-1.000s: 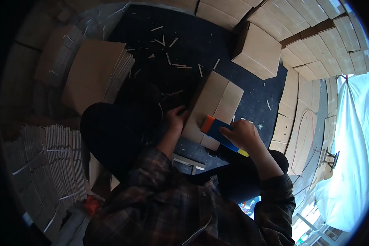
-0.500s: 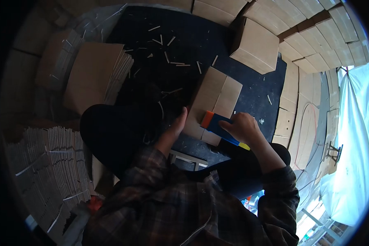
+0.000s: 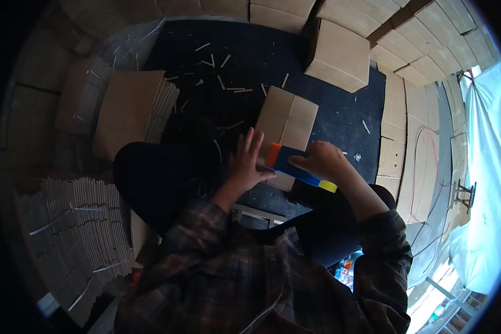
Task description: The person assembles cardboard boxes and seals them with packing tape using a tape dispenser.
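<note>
A closed cardboard box (image 3: 289, 114) lies on the dark floor in front of me, with a seam running along its upper face. My right hand (image 3: 324, 160) is closed round a long blue tool (image 3: 295, 162) that has an orange end and a yellow end. The orange end overlaps the near part of the box, close to its left edge. Over the box's near left edge, my left hand (image 3: 247, 164) is open, fingers spread and pointing away from me, thumb toward the tool.
Another box (image 3: 339, 58) stands behind to the right, before a wall of stacked cartons (image 3: 428, 44). Flattened cardboard (image 3: 125, 108) is piled at the left, with strapped bundles (image 3: 89, 222) nearer me. Cardboard scraps (image 3: 222, 60) litter the floor. A pale sheet (image 3: 490, 167) hangs at right.
My left hand has risen from beside the box onto its near left edge and spread its fingers. The right hand keeps the tool over the box's near part. The view has shifted slightly.
</note>
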A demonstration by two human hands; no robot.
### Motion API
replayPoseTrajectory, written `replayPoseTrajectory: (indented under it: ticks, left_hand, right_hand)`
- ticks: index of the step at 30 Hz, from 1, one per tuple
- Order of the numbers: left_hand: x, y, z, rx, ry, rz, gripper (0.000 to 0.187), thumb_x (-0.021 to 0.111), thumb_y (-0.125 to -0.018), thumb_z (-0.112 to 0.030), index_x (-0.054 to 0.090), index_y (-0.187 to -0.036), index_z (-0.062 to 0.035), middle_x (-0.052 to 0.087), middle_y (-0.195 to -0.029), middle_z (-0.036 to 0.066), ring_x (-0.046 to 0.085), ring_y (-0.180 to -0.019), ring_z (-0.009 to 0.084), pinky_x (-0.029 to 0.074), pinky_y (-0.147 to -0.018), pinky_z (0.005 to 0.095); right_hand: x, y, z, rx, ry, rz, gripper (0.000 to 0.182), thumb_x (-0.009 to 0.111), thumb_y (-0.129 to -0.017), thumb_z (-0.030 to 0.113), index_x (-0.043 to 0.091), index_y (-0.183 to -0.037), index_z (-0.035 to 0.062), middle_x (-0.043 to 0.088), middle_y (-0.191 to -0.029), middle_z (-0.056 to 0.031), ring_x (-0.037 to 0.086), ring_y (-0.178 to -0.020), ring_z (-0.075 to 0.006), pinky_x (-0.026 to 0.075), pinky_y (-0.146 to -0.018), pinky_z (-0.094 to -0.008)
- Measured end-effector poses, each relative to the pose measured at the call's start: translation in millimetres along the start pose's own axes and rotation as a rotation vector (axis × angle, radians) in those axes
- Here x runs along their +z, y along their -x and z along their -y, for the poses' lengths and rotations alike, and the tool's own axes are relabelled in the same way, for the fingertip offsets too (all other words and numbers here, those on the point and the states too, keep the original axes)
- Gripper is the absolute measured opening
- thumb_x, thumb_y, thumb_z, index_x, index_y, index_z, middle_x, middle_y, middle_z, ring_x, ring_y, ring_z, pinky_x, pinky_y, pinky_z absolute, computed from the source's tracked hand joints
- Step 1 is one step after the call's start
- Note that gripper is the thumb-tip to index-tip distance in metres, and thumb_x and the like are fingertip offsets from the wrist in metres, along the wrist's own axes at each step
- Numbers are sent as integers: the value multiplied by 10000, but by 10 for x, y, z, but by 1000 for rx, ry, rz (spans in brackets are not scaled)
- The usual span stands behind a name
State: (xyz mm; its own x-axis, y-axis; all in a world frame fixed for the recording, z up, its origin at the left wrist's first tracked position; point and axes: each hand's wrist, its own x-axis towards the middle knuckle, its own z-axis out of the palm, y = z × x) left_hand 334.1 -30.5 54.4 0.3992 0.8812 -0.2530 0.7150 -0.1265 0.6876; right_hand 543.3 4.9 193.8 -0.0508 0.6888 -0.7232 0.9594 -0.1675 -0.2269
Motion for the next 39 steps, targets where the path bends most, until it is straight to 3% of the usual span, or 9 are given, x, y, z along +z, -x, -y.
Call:
replayPoseTrajectory:
  ticks: [1,4,9,16,26,32,34,36,39]
  left_hand:
    - [-59,-35,-56,-97,-68,52,1221,865,-612,-404,66,-1527,-286,-18,-1600,66,13,-1461,379,202,-1046,725]
    - [-61,-17,-92,-81,-59,10,1214,866,-604,-398,82,-1525,-299,-8,-1602,52,-18,-1462,377,150,-1026,766]
    - [-29,-17,-65,-73,-96,-16,1205,865,-588,-394,115,-1525,-290,32,-1602,66,-9,-1457,400,104,-1036,760]
    - [-6,-26,-71,-82,-81,-35,1184,857,-578,-397,155,-1524,-277,102,-1594,100,2,-1450,428,100,-1025,761]
    - [-23,-26,-103,-76,-68,-32,1185,852,-582,-390,148,-1527,-262,115,-1590,124,13,-1442,454,112,-1004,770]
    - [2,-39,9,6,-34,-69,1193,859,-582,-359,146,-1529,-229,127,-1573,181,73,-1431,470,165,-1088,658]
    - [26,-59,-1,104,127,-99,1190,869,-594,-271,136,-1530,-208,133,-1561,212,156,-1424,444,243,-1128,523]
    - [15,-45,-29,112,158,-90,1178,865,-609,-227,130,-1529,-183,140,-1558,214,194,-1418,417,268,-1128,480]
    - [-22,-23,-101,101,302,-93,1143,851,-643,-159,124,-1524,-124,199,-1541,207,264,-1405,351,304,-1121,419]
  right_hand:
    - [-31,28,-45,-3,-4,-9,591,603,-843,558,706,-854,-24,688,-827,-187,696,-784,-306,545,-738,-391]
    - [-23,180,-269,-29,-219,25,584,627,-832,559,706,-928,-11,691,-850,-173,694,-805,-279,541,-757,-377]
    - [2,603,-877,-42,-433,-65,492,689,-841,455,689,-1066,17,697,-909,-157,679,-877,-245,532,-794,-358]
    - [294,757,-1614,35,-462,-90,463,710,-831,401,689,-1071,5,701,-918,-172,689,-852,-258,534,-795,-351]
    - [597,93,-1535,131,-281,-1,599,670,-775,559,685,-1094,52,688,-922,-153,670,-925,-296,513,-831,-389]
    - [619,-162,-1220,112,-214,-13,586,654,-782,564,699,-1031,35,685,-941,-162,667,-940,-298,516,-824,-380]
    - [500,-242,-1159,120,-178,18,585,651,-785,562,703,-1016,27,686,-950,-164,667,-949,-298,519,-825,-378]
    - [426,-319,-1101,158,-146,126,578,650,-788,550,708,-994,13,688,-986,-174,670,-960,-297,525,-826,-378]
    - [462,-391,-842,106,25,73,447,616,-830,425,703,-1045,43,685,-1068,-172,667,-1012,-297,528,-843,-365]
